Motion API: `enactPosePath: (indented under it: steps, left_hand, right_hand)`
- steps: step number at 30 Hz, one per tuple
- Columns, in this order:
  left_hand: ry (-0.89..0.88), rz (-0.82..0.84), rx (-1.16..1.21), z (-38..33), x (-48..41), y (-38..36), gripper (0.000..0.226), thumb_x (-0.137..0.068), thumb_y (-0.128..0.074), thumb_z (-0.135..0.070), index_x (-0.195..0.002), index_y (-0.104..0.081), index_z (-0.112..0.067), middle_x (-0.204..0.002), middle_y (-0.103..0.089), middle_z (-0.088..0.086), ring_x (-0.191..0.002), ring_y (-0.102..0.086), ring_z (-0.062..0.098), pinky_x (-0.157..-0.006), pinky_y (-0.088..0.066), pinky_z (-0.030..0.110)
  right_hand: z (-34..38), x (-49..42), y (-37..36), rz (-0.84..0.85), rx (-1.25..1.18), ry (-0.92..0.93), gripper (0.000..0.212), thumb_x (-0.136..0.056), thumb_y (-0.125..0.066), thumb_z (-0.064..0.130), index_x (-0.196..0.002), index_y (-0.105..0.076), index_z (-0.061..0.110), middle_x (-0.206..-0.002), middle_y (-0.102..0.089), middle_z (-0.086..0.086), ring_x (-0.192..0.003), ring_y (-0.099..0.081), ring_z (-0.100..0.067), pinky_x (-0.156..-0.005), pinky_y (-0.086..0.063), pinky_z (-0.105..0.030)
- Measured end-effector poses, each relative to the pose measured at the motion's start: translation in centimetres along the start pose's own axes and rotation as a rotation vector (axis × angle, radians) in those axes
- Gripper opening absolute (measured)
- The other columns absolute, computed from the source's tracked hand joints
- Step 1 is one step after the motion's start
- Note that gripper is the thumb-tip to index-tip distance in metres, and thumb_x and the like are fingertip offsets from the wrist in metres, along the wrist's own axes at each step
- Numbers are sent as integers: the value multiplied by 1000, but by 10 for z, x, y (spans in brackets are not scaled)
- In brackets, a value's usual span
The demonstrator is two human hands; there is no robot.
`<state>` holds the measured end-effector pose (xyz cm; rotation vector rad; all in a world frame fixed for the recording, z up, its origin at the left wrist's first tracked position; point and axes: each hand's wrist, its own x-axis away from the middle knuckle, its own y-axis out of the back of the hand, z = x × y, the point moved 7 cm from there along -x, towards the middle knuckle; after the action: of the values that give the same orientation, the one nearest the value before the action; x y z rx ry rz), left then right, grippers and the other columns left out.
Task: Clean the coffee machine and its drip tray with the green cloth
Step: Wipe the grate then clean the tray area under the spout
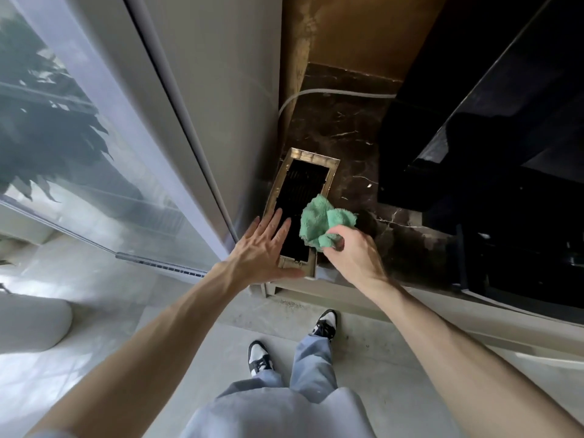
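Green fluffy cloth [319, 221] is bunched in the clenched right hand [350, 251], over the rectangular metal drip tray [331, 172] on the dark marble bench [347, 128]. At nine o'clock, the left hand [265, 251] lies flat, fingers spread, on the tray's edge.

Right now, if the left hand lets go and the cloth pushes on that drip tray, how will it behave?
The drip tray looks rigid, flat and low, so it would probably slide rather than tip. The polished marble counter likely offers little grip. The left hand lies flat on it; the right hand holds the green cloth.
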<state>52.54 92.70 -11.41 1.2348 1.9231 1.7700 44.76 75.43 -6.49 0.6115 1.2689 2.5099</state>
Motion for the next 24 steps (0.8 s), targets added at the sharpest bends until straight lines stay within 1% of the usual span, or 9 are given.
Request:
enactPosePath:
  steps: [4,6,8,10,13,16,18,20,24]
  left_hand:
    - [-9,12,-11,5,-15,-1,146,-62,-46,-101,-163,16,-15,-167,27,11,-153,29,20,-127,14,44]
    - [-24,2,-46,6,-19,1,147,-63,-56,-97,-163,16,-17,-167,27,12,-154,28,23,-126,16,44]
    - [-39,20,-72,5,-25,3,146,-65,-61,-93,-163,17,-19,-168,28,13,-154,28,25,-126,17,43]
    - [-43,25,-87,3,-28,3,145,-64,-62,-92,-163,18,-21,-167,28,13,-154,30,26,-126,17,43]
    - [-47,28,-83,3,-28,2,147,-64,-65,-91,-162,20,-22,-166,30,14,-152,32,27,-125,19,42]
    - [-60,30,-77,3,-27,2,147,-64,-65,-89,-161,22,-22,-164,34,14,-151,34,27,-123,22,41]
    - [-68,28,-85,4,-27,1,147,-62,-58,-96,-161,24,-23,-163,37,12,-150,37,26,-123,23,42]
    - [-60,32,-71,5,-29,-1,147,-57,-45,-105,-159,26,-27,-162,40,10,-149,40,22,-124,23,44]
    - [-53,72,-59,7,-29,-2,146,-58,-44,-105,-157,31,-29,-159,45,9,-143,48,20,-121,27,43]
  right_hand:
    - [18,25,7,84,-58,174,27,-86,-70,46,-107,-70,29,-95,-70,13,-87,-64,-11,-77,-52,-30]
    - [17,29,-9,198,33,244,51,-87,-55,67,-127,-64,37,-110,-59,12,-101,-54,-10,-86,-47,-32]
    - [3,23,-19,154,96,208,68,-90,-38,74,-143,-55,36,-132,-45,5,-123,-41,-14,-101,-41,-35]
    - [-5,20,-26,93,108,202,58,-100,-44,57,-149,-50,28,-154,-36,-3,-142,-32,-20,-115,-35,-39]
    - [-5,28,-48,121,207,270,55,-106,-43,41,-157,-38,21,-161,-37,-10,-149,-34,-27,-124,-28,-41]
    - [1,29,-48,17,208,276,53,-104,-50,33,-155,-43,18,-155,-48,-12,-141,-49,-26,-116,-39,-34]
    - [7,24,-45,-44,145,228,49,-104,-53,23,-152,-47,17,-144,-61,-11,-118,-68,-26,-100,-55,-36]
    - [12,13,-40,-101,24,97,47,-104,-49,15,-151,-48,21,-129,-70,-8,-104,-71,-29,-94,-57,-38]
    - [14,-39,-23,-175,-76,-161,50,-104,-49,9,-150,-51,29,-131,-69,-8,-122,-58,-30,-99,-48,-33]
